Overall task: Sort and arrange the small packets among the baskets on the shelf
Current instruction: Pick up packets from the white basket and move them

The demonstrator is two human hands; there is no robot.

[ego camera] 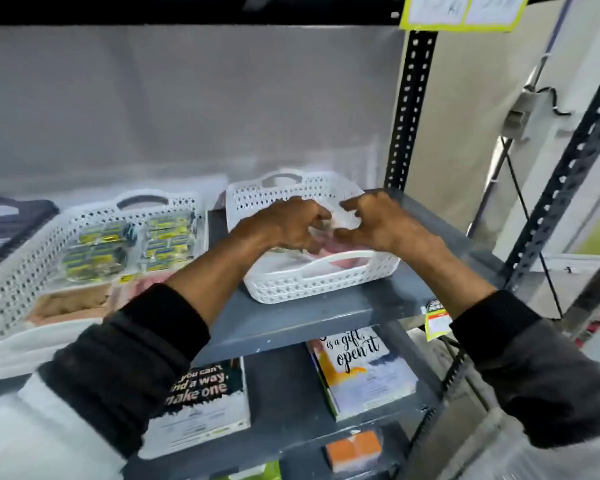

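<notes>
Both my hands reach into a small white perforated basket [312,285] on the grey shelf. My left hand [284,226] and my right hand [378,220] pinch a clear plastic packet [340,220] between them, over pinkish packets [329,254] lying in the basket. To the left, a larger white basket [11,271] holds clear packets with yellow and blue pieces [132,247], plus a brown packet [70,303] and a pink one near its front.
A dark basket [7,223] sits at the far left. The black slotted shelf post [409,109] rises right behind the small basket. Below, a lower shelf carries printed cards [361,368] and an orange item [354,448]. A second rack post [568,174] stands at the right.
</notes>
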